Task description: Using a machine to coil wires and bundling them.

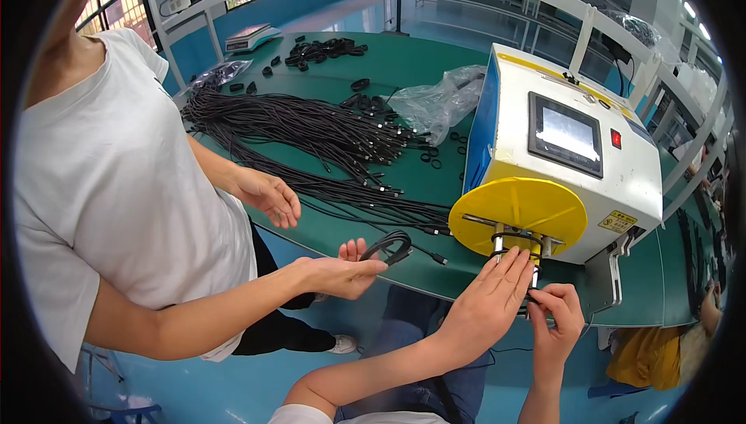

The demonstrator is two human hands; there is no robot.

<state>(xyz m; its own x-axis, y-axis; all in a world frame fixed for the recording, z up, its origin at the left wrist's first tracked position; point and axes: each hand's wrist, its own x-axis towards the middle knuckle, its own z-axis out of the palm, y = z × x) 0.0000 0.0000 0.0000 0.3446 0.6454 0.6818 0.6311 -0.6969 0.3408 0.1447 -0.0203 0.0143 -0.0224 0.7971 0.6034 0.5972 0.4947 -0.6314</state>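
Note:
A yellow disc [497, 198] with metal posts juts from the front of a winding machine [622, 175]. Black cable [509, 235] loops around the posts. My left hand [486, 300] lies against the posts and loops, its fingers stretched out together and not gripping. Just right of it, my right hand [558, 317] is closed, thumb and fingertips pinching the black cable near the post ends. Its exact tip is hidden by the fingers. On my left, a co-worker's hand [342, 272] holds a coiled black cable [396, 247] with its plug sticking out; their other hand [268, 197] is loosely curled.
A large bundle of black cables [303, 129] spreads over the green table [435, 51]. Behind it lie several black rings [322, 51], a clear plastic bag [447, 101] and a scale [250, 37]. A touch screen [566, 135] and red switch [616, 138] face up on the machine.

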